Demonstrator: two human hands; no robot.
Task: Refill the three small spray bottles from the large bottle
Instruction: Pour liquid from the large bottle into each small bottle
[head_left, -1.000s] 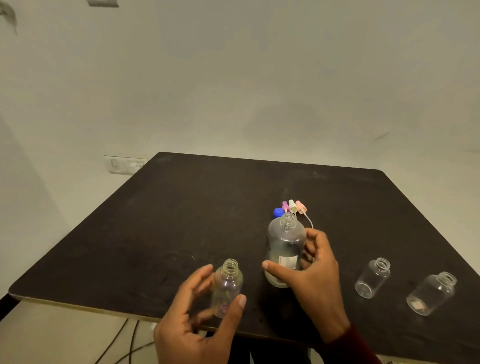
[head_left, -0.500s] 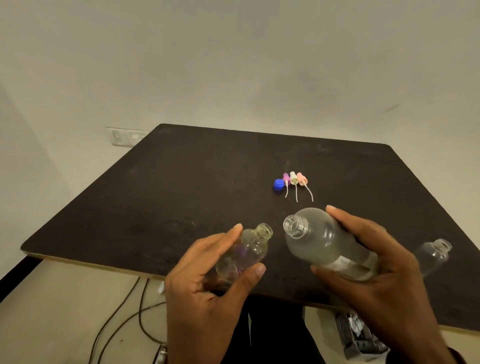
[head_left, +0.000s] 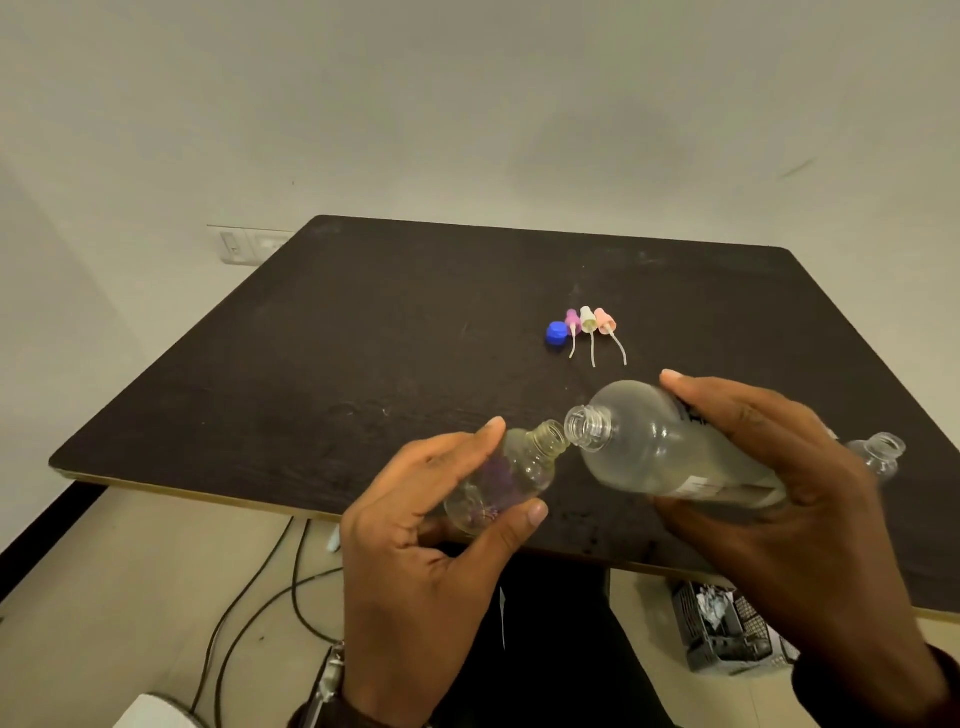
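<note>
**Large bottle mouth at small bottle neck, both held above near table edge**

Left hand (head_left: 415, 545) grips a small clear bottle (head_left: 501, 480), thumb under, fingers over the top; neck tilted up and to the right. Right hand (head_left: 769, 488) is wrapped round the large bottle (head_left: 660, 452), which lies nearly horizontal with its open mouth pointing left. The two mouths are just touching or very nearly so; can't tell which. Both bottles are in the air above the near edge of the dark table (head_left: 363, 338).

A second small bottle (head_left: 878, 454) is on the table right of the right hand, mostly hidden behind it. Third one not visible.

Mid-table, well apart from the hands: blue cap (head_left: 556, 333), then three spray heads in a row just beside it, purple (head_left: 572, 319), white (head_left: 588, 319), pink (head_left: 605, 321), dip tubes pointing toward the near side. Bare tabletop left of the caps and beyond them up to the far edge.

Below the near edge: cables (head_left: 260, 597) on the floor at left, a dark basket (head_left: 722, 634) at right. Wall socket (head_left: 247, 245) past the table's far-left corner.
</note>
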